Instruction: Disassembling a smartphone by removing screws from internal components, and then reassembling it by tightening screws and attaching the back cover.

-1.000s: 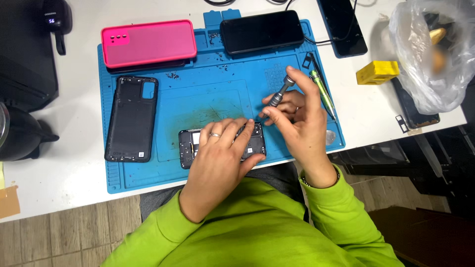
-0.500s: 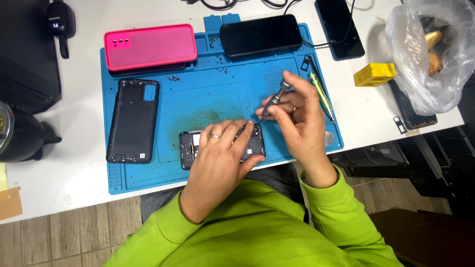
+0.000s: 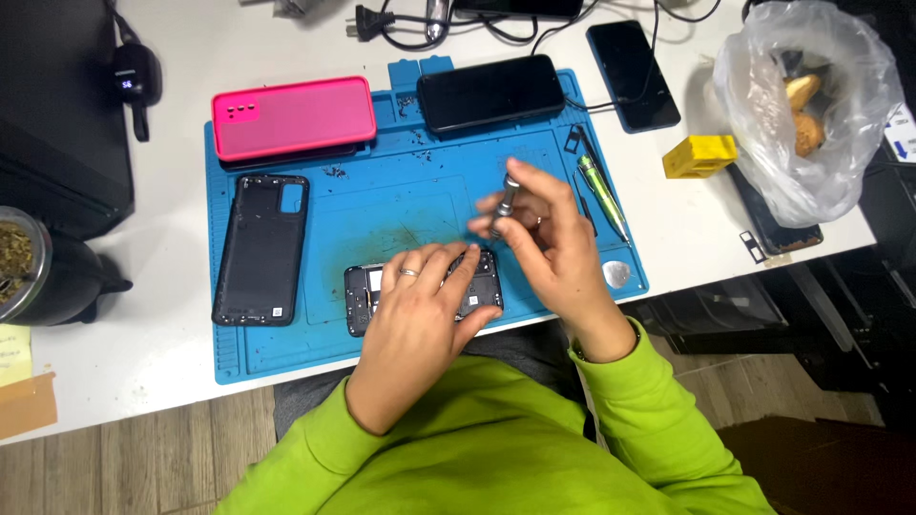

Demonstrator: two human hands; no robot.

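Observation:
An opened black phone body (image 3: 367, 298) lies near the front edge of a blue work mat (image 3: 382, 205). My left hand (image 3: 420, 310), with a ring on one finger, rests flat on top of it and hides most of it. My right hand (image 3: 549, 243) holds a small metal screwdriver (image 3: 504, 205) upright, its tip pointing down at the phone's right end. Both arms wear bright green sleeves.
A black back cover (image 3: 260, 250) lies at the mat's left. A pink phone case (image 3: 294, 117) and a dark phone (image 3: 491, 92) sit at its far edge. Green-handled tool (image 3: 601, 195), yellow box (image 3: 701, 155), plastic bag (image 3: 811, 105), another phone (image 3: 633, 61) and a dark jar (image 3: 38, 272) surround it.
My right hand has tilted the screwdriver from slanting to nearly upright over the phone's right end. My left hand stays pressed on the phone.

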